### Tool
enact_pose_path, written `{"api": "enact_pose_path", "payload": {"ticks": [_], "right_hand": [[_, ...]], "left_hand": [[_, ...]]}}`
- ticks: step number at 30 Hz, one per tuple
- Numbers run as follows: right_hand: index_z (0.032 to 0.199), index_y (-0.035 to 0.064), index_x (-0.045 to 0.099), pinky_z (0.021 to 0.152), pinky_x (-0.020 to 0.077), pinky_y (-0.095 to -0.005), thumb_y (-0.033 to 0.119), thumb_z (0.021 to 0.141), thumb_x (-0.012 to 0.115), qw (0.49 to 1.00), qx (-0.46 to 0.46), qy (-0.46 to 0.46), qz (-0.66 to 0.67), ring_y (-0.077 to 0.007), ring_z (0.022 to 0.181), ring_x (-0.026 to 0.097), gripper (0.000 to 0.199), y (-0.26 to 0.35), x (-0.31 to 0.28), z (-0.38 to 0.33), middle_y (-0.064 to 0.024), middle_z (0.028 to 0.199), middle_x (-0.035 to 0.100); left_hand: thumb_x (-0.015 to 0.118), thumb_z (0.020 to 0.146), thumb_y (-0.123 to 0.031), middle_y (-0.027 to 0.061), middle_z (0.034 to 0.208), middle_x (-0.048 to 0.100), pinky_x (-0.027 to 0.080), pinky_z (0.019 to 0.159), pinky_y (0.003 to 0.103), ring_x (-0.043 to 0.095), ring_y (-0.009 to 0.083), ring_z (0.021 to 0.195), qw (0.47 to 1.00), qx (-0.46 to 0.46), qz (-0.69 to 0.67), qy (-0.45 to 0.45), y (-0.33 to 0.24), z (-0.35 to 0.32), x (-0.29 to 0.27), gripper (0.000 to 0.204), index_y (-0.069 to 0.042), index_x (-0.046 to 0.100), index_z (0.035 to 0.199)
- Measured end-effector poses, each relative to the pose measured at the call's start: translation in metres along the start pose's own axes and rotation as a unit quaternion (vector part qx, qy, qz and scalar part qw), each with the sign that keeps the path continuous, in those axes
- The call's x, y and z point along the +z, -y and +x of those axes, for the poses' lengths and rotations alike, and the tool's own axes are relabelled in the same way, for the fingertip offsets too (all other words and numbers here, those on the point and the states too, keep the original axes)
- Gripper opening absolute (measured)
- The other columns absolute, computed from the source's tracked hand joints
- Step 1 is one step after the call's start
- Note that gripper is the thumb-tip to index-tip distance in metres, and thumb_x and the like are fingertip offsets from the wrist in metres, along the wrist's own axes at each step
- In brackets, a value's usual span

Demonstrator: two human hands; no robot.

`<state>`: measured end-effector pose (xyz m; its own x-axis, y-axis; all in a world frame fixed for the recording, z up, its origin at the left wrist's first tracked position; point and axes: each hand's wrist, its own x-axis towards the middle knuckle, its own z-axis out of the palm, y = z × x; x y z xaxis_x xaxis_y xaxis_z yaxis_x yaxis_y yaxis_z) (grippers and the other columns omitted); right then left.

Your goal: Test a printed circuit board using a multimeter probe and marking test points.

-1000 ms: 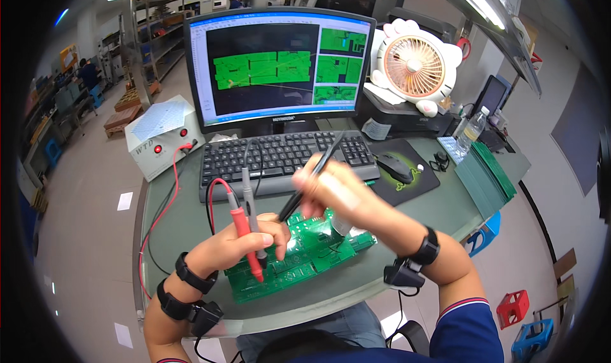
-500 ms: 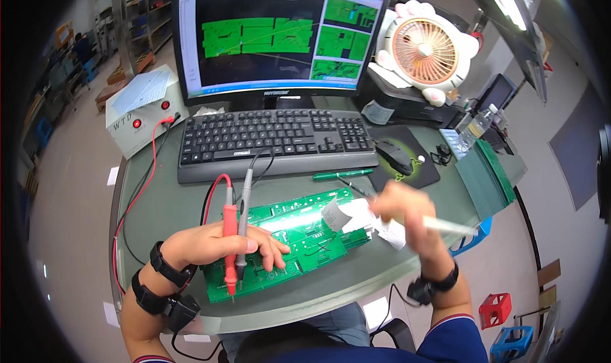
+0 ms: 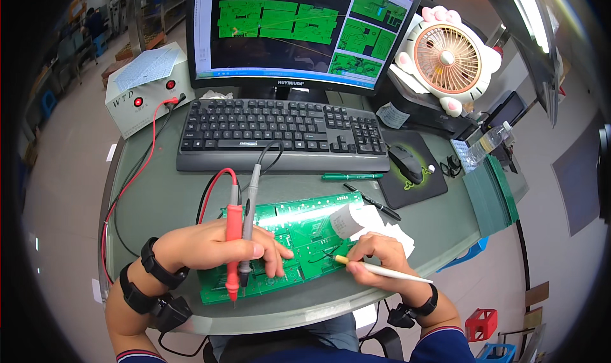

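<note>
A green circuit board (image 3: 312, 239) lies on the table in front of me. My left hand (image 3: 223, 245) rests on its left part with fingertips pressed to the surface. Held together under that thumb are a red test probe (image 3: 233, 255) and a grey-black test probe (image 3: 251, 204), tips pointing down near the board's front edge. My right hand (image 3: 382, 258) is closed around a slim white-handled tool (image 3: 398, 274) with a yellow front end, whose tip is at the board's right part beside dark curved lines. A curled white paper (image 3: 347, 222) stands at the board's right end.
Behind the board are a keyboard (image 3: 280, 134), a monitor (image 3: 299, 64) with board pictures, and a mouse (image 3: 406, 162) on a pad. A green pen (image 3: 352, 176) and a black pen (image 3: 375, 204) lie nearby. Left stands a power box (image 3: 143, 89); right, a stack of green boards (image 3: 490, 194).
My right hand has come down and leftward, bringing the white tool's yellow end to the board. The left hand keeps both probes in place, and the whole view has shifted slightly.
</note>
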<state>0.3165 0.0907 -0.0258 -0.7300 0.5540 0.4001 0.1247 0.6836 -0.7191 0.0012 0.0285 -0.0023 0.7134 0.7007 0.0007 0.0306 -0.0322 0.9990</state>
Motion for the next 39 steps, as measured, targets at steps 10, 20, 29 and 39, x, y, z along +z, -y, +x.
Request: {"api": "enact_pose_path", "payload": {"ticks": [10,20,29,39], "right_hand": [[0.072,0.0074,0.054,0.057,0.0421,-0.0309,0.001,0.072,0.076,0.991,-0.109,0.068,-0.039,-0.0207,0.06,0.057,0.022,0.0,-0.011,0.006,-0.0043,0.068,0.059],[0.073,0.007,0.053,0.057,0.0421,-0.0314,-0.001,0.073,0.073,0.996,-0.074,0.054,0.002,-0.0203,0.059,0.056,0.022,-0.001,-0.012,0.007,-0.0037,0.067,0.058],[0.076,0.0073,0.057,0.06,0.0474,-0.0304,0.009,0.081,0.071,0.997,-0.022,0.065,0.018,-0.0161,0.059,0.059,0.015,0.002,-0.032,0.001,-0.0034,0.069,0.062],[0.118,0.0097,0.062,0.084,0.0538,-0.036,0.008,0.076,0.073,0.945,-0.19,0.125,-0.234,-0.0278,0.104,0.065,0.044,0.001,-0.066,0.093,-0.0067,0.118,0.068]], "left_hand": [[0.036,0.098,-0.026,0.0164,0.107,0.069,0.036,0.106,0.044,0.054,0.033,0.123,0.999,-0.034,-0.01,-0.029,-0.004,0.002,0.002,0.041,0.001,0.067,0.095],[0.038,0.096,-0.026,0.0145,0.111,0.069,0.033,0.108,0.044,0.055,0.0331,0.123,0.999,-0.039,-0.006,-0.028,-0.006,0.003,0.001,0.04,0.0,0.069,0.096],[0.037,0.097,-0.031,0.0138,0.111,0.07,0.026,0.112,0.044,0.055,0.0325,0.125,0.999,-0.028,0.018,-0.025,-0.01,0.004,0.003,0.044,-0.002,0.07,0.096],[0.036,0.098,-0.025,0.0152,0.11,0.068,0.036,0.108,0.043,0.053,0.0331,0.123,1.0,-0.017,0.021,-0.016,-0.013,0.006,0.003,0.04,0.001,0.067,0.099]]}}
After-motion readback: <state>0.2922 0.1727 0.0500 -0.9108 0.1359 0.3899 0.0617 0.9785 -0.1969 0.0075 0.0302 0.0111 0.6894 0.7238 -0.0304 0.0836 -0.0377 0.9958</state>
